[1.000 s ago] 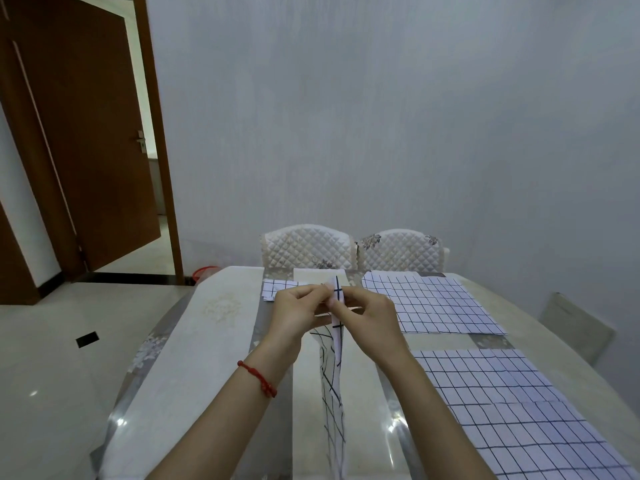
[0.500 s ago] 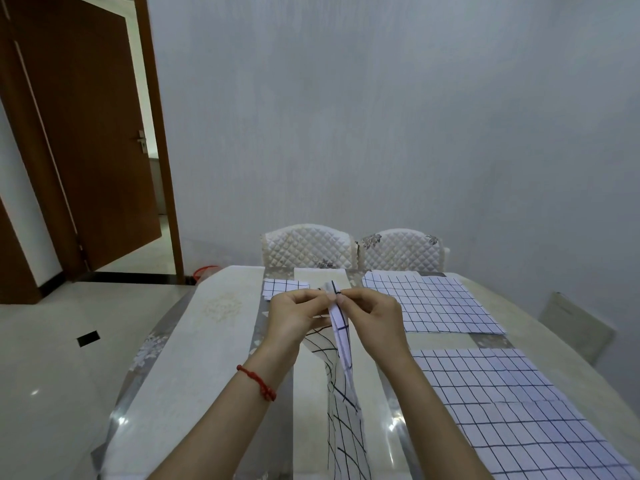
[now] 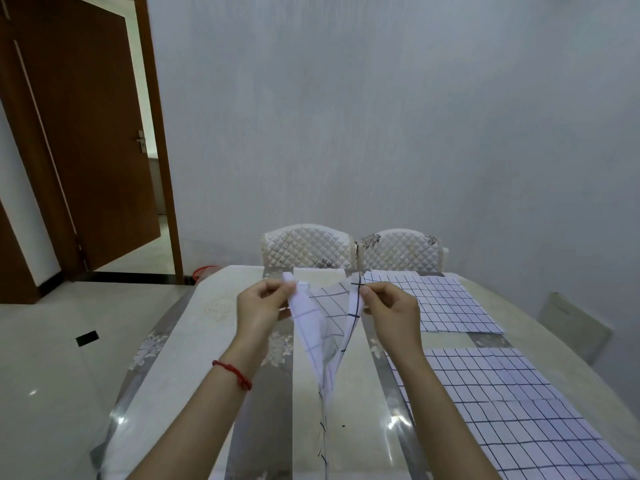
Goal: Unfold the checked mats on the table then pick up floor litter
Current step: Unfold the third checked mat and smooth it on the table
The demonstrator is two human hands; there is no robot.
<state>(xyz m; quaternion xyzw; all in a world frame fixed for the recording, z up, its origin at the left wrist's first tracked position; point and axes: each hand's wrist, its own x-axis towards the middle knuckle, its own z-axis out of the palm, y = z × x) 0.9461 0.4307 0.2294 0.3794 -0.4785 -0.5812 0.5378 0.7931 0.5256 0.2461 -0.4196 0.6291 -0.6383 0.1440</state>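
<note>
Two mats (image 3: 446, 303) lie flat on the counter (image 3: 207, 323), right of the hands. Left hand (image 3: 261, 304) and right hand (image 3: 393, 311) each pinch an edge of a half-open mat (image 3: 323, 327). Floor litter is not picked up yet.

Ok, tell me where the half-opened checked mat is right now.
In the head view the half-opened checked mat hangs at centre above the table, pinched between the left hand and right hand, left of the two flat mats.

Soft even daylight; glare on table (image 3: 394, 424); edges bowed.
</note>
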